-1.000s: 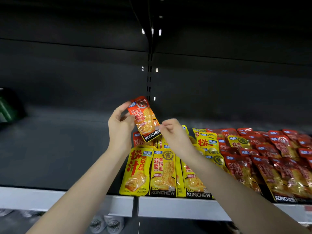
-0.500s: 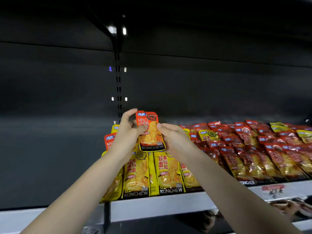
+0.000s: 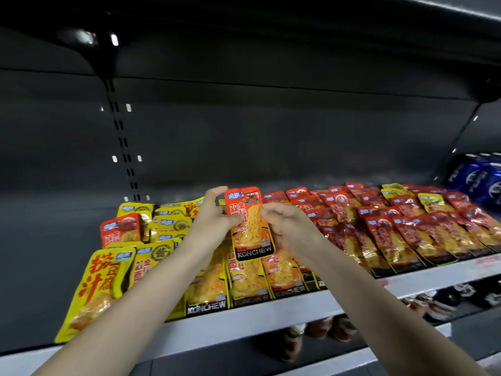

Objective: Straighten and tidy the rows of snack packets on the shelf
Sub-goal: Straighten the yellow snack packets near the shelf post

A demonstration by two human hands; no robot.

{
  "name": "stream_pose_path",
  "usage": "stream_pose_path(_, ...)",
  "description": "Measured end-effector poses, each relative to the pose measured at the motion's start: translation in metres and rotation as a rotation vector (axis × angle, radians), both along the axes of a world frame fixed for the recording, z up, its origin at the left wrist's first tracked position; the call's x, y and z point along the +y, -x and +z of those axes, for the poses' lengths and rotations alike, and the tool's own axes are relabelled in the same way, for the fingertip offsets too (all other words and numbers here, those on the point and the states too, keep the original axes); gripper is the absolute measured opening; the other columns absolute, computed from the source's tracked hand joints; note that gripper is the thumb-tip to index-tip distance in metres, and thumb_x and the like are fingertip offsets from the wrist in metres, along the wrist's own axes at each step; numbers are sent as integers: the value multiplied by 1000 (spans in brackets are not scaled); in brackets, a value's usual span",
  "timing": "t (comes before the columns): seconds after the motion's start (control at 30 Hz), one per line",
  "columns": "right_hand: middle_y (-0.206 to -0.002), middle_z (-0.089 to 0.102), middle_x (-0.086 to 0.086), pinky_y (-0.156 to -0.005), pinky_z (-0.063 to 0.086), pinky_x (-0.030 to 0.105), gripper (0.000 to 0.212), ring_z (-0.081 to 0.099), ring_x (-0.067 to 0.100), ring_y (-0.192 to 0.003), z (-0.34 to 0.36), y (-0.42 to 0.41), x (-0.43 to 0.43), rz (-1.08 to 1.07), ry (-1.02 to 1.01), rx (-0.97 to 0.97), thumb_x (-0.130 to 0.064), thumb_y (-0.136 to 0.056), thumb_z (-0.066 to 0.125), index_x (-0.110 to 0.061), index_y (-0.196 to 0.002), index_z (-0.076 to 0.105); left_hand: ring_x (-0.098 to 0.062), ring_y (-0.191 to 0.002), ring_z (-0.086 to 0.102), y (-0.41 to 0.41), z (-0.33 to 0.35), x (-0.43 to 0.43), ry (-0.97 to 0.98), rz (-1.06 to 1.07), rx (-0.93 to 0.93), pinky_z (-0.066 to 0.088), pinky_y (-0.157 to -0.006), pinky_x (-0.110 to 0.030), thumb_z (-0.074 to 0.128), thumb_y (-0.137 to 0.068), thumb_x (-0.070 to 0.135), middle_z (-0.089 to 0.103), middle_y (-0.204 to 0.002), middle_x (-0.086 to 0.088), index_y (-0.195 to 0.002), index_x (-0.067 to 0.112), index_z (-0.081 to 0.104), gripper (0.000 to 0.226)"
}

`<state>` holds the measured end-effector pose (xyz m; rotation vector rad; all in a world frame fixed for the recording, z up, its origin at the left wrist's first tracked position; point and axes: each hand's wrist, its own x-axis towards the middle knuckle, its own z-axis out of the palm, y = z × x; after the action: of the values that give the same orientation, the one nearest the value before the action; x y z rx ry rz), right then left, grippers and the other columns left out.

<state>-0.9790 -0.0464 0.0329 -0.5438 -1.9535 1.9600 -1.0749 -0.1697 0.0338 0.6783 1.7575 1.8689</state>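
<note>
Head view, nearest first: two bare forearms rise from 7 and 5 o'clock toward the centre. Beneath them the grey front lip (image 3: 244, 325) of the shelf runs from 8 o'clock across to 3 o'clock, with blurred goods (image 3: 325, 329) on the level below. At 8 o'clock a large yellow packet (image 3: 92, 291) lies tilted, its lower end down at that lip. Bare shelf floor (image 3: 48, 240) lies open at 9 o'clock, left of the stock. Yellow packets (image 3: 168, 226) fill rows from there to the centre; red packets (image 3: 406, 234) overlap in rows from the centre out to 3 o'clock.

At the centre the orange packet (image 3: 250, 232) is held upright above the rows, its black band at the bottom. The left hand (image 3: 211, 221) pinches its left edge with curled thumb and fingers. The right hand (image 3: 287, 226) grips its right edge, fingers curled round it.

Behind, blue packs (image 3: 482, 180) stand at 2 o'clock. The dark back panel (image 3: 271, 137) leaves tall open room up to the upper shelf (image 3: 271, 28) at 12 o'clock.
</note>
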Motion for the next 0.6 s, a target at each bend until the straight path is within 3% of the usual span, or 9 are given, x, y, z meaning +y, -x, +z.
stream_pose_path(0.1,-94,69,5,-86,54,37,16,66,18,-90,1,-13,15,-17,-43,-10,-9,-98,49,-15,-95,63,-12,-80,62,-10,-2,18,47,-18,50,44,-57,-18,61,-85,-3,66,-100,-6,-130,24,39,57)
stream_pose_path(0.17,-92,68,3,-90,52,41,15,65,17,-89,0,-19,25,-2,-94,-42,-10,-98,50,-14,-103,63,-12,-78,61,-16,-3,28,92,-17,95,42,-54,-15,62,-85,-2,66,-102,-7,-129,24,40,56)
stream_pose_path(0.27,-106,70,6,-91,54,38,21,68,19,-99,-1,-25,38,17,-123,-84,-10,-97,51,-9,-115,61,-11,-76,60,-23,-6,36,121,-19,109,44,-54,-13,62,-84,-5,66,-98,-7,-123,22,41,52)
stream_pose_path(0.33,-108,70,3,-89,55,35,18,67,16,-101,-3,-29,44,42,-164,-104,-11,-96,53,-15,-111,62,-11,-75,61,-28,-7,41,151,-24,129,47,-56,-13,61,-84,-7,66,-94,-5,-122,21,41,51)
stream_pose_path(0.4,-101,68,-2,-79,55,22,16,65,8,-94,-4,-33,48,60,-222,-130,-10,-95,55,-23,-102,60,-16,-75,62,-31,-9,44,188,-26,165,51,-66,-25,62,-83,-8,65,-91,-7,-123,17,40,53)
stream_pose_path(0.47,-101,65,-3,-72,53,16,21,62,5,-93,-5,-35,53,72,-285,-164,-9,-93,58,-18,-112,57,-24,-77,63,-33,-12,45,249,-28,213,53,-77,-41,63,-82,-7,64,-93,-13,-123,18,37,54)
stream_pose_path(0.6,-95,66,-2,-83,51,21,50,64,7,-95,-8,-38,57,113,-427,-184,-10,-89,63,-18,-134,42,-40,-87,65,-35,-17,42,333,-44,311,52,-83,-54,64,-83,-3,63,-98,-24,-120,21,35,53)
